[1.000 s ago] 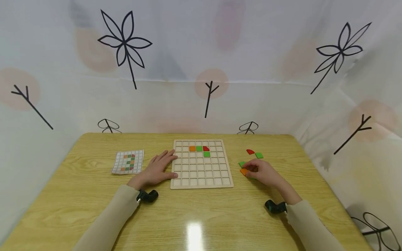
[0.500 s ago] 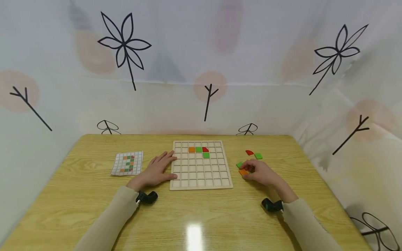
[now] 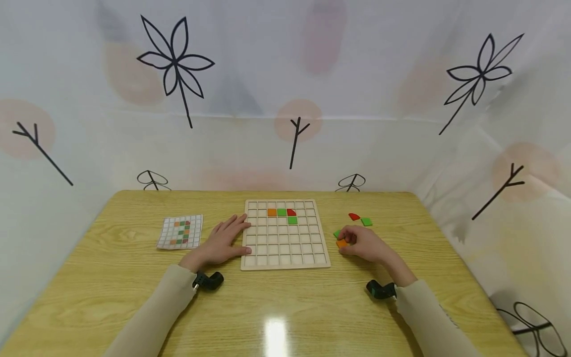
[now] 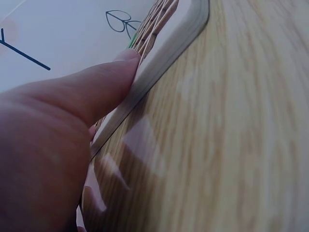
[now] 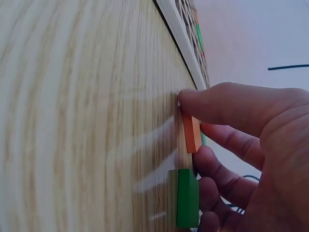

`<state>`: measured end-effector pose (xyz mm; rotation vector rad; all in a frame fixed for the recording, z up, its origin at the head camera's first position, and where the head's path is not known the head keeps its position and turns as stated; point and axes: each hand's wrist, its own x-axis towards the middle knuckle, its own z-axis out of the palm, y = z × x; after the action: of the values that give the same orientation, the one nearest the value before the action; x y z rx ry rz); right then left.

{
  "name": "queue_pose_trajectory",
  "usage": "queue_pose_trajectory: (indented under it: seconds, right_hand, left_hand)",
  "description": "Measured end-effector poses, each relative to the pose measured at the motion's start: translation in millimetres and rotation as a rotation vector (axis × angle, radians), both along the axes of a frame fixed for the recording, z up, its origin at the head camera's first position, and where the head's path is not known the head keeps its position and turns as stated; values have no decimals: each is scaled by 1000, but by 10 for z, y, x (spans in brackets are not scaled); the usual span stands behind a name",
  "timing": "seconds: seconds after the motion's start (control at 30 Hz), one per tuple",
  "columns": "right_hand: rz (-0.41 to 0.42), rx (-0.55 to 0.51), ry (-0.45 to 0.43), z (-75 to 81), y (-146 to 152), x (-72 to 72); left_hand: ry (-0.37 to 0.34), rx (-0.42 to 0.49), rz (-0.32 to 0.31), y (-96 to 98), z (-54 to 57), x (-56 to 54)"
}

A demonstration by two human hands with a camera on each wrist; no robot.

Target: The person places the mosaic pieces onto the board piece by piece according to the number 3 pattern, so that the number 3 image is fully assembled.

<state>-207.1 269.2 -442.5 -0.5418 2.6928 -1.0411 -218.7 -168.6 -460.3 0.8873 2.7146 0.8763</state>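
The wooden grid board (image 3: 273, 240) bears an orange square (image 3: 272, 212), a green square (image 3: 281, 212), a red quarter-round tile (image 3: 291, 212) and, below that one, another green square (image 3: 292, 220). My left hand (image 3: 221, 243) rests with spread fingers on the board's left edge; the thumb (image 4: 111, 79) lies over the rim in the left wrist view. Right of the board, my right hand (image 3: 368, 244) pinches an orange square tile (image 5: 192, 133) between thumb and fingers, low over the table. A green tile (image 5: 188, 198) sits under the curled fingers in the right wrist view.
Beyond the right hand lie a loose red quarter-round (image 3: 354, 216) and a green square (image 3: 366, 221). One more green tile (image 3: 336, 233) shows by its fingertips. A printed pattern card (image 3: 165, 237) lies left of the left hand. Patterned cloth (image 3: 250, 148) hangs behind the table.
My right hand has slid a little left toward the board, and the orange tile has shifted left with it. My left hand stays in place on the board's edge.
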Motion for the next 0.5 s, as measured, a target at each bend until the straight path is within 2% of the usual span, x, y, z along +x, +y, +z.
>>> queue_pose_trajectory:
  seconds: [0.27,0.5]
  right_hand:
    - [2,-11,4,-17,-1,-3]
    - [-59,-14,-30,-10,41,6]
  left_hand:
    - [5,2,3,-5,-10,2]
    - [6,0,1,3,-4,-1]
